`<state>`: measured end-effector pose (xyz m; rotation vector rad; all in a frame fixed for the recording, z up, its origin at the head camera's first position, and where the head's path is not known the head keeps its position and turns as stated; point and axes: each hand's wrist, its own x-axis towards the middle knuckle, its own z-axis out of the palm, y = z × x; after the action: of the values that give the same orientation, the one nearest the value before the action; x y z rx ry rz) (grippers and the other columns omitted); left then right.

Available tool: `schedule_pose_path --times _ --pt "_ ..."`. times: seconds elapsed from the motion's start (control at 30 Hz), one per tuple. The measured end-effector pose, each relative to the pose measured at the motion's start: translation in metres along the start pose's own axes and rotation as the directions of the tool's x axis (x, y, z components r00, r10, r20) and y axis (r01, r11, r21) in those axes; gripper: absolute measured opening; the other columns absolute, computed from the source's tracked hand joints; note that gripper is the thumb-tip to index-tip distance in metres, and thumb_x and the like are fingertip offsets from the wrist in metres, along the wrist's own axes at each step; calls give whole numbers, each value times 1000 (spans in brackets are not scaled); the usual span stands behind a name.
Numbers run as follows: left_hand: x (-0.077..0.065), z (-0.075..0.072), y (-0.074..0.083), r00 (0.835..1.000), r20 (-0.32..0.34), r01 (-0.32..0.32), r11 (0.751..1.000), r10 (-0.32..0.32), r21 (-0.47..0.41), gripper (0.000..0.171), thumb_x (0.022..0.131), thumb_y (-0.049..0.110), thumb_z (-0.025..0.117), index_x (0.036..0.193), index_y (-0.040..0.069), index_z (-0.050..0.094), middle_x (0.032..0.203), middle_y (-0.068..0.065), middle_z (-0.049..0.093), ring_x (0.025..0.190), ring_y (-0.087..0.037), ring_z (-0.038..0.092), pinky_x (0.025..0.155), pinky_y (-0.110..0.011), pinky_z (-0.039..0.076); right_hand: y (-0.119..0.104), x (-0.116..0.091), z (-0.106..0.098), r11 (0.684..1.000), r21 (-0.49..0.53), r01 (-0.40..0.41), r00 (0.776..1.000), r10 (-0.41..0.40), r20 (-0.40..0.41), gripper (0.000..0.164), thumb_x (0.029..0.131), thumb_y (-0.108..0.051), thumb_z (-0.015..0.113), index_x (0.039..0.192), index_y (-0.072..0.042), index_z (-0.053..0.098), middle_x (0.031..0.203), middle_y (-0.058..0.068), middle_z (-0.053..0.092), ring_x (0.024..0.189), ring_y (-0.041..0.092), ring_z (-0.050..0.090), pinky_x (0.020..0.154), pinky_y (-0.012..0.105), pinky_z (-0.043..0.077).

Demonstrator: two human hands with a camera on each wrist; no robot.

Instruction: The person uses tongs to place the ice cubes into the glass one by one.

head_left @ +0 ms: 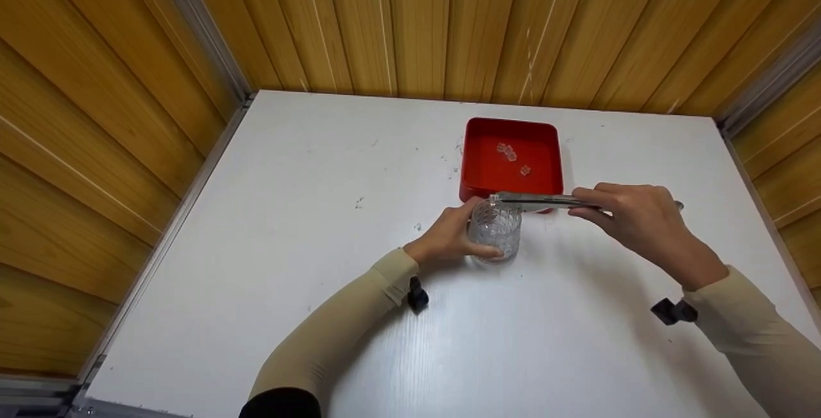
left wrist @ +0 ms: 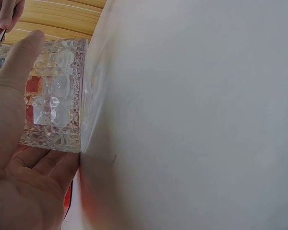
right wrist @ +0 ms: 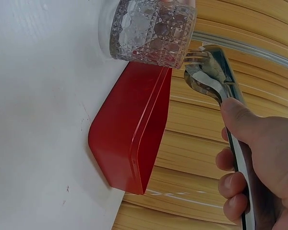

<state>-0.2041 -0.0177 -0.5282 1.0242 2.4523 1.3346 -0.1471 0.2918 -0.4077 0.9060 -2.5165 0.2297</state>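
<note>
A clear cut-pattern drinking glass [head_left: 496, 235] stands on the white table, and my left hand [head_left: 449, 233] grips it from the left. In the left wrist view the thumb lies along one side of the glass [left wrist: 55, 103], the fingers around the other. My right hand [head_left: 644, 216] holds metal serving tongs [head_left: 539, 199] level, their tips at the glass's rim. One tong arm ends in a fork, the other in a spoon-like head, as the right wrist view shows the tongs [right wrist: 209, 72]. A small clear cube [head_left: 494, 199] appears at the tong tips.
Just behind the glass sits a square red tray [head_left: 535, 139], its near edge partly covered by the tongs and hands. Several clear cubes [head_left: 507, 152] lie inside it. Wood-panelled walls [head_left: 417, 27] enclose the white table [head_left: 308, 213] at the back and sides.
</note>
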Motion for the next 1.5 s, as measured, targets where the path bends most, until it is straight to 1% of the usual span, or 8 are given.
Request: schedule_pose_path --times 0.13,0.3,0.4,0.5,1.0,1.23,1.4,1.5 --pt "0 -1 -1 1000 -1 7 1000 -7 0 81 75 42 92 138 15 48 121 -1 69 105 -9 62 93 -22 49 1 0 1 1000 6 -4 1000 4 5 40 97 -57 52 99 -24 75 67 -10 61 48 5 39 41 23 23" --pt "0 -1 -1 1000 2 6 1000 -6 -6 84 76 42 92 142 15 47 122 -2 69 107 -9 62 93 -21 49 1 0 1 1000 -3 0 1000 0 -1 36 98 -55 57 101 -24 76 68 -9 61 48 5 39 41 23 23" --pt "0 -1 -1 1000 1 9 1000 -9 -13 86 76 43 92 145 17 46 123 -2 69 107 -9 62 94 -22 48 1 0 1 1000 -10 -5 1000 5 0 20 91 -40 78 102 -23 76 69 -8 62 49 6 41 41 23 24" --pt "0 -1 -1 1000 -6 10 1000 -10 -22 88 76 43 92 146 19 45 124 -1 69 109 -9 62 96 -23 48 1 0 1 1000 -8 -23 1000 23 9 32 76 -22 91 104 -22 76 71 -6 64 50 7 43 41 23 26" --pt "3 0 -4 1000 -4 0 999 0 -36 89 77 41 92 148 19 43 124 -1 69 108 -8 62 97 -22 48 6 4 7 999 -20 -45 998 46 36 38 76 -23 92 110 -18 75 73 -3 63 52 9 45 43 24 31" --pt "4 1 -3 1000 2 28 999 -28 -21 85 76 43 91 143 17 46 129 0 66 112 -9 60 98 -22 48 16 13 7 995 -45 -92 994 95 59 34 78 -23 91 109 -20 76 70 -5 60 51 9 41 42 26 29" --pt "6 2 -3 999 9 35 999 -34 -38 81 77 42 91 140 16 47 127 1 66 110 -8 60 97 -21 48 27 22 7 990 -73 -124 986 131 103 31 81 -25 89 110 -21 77 70 -5 60 52 10 43 42 28 29" --pt "7 2 -4 999 10 36 999 -35 -40 81 77 41 91 141 16 47 127 1 66 110 -8 60 98 -21 47 34 28 7 985 -77 -157 974 167 152 30 84 -25 87 111 -20 77 72 -4 63 53 12 45 44 29 31"
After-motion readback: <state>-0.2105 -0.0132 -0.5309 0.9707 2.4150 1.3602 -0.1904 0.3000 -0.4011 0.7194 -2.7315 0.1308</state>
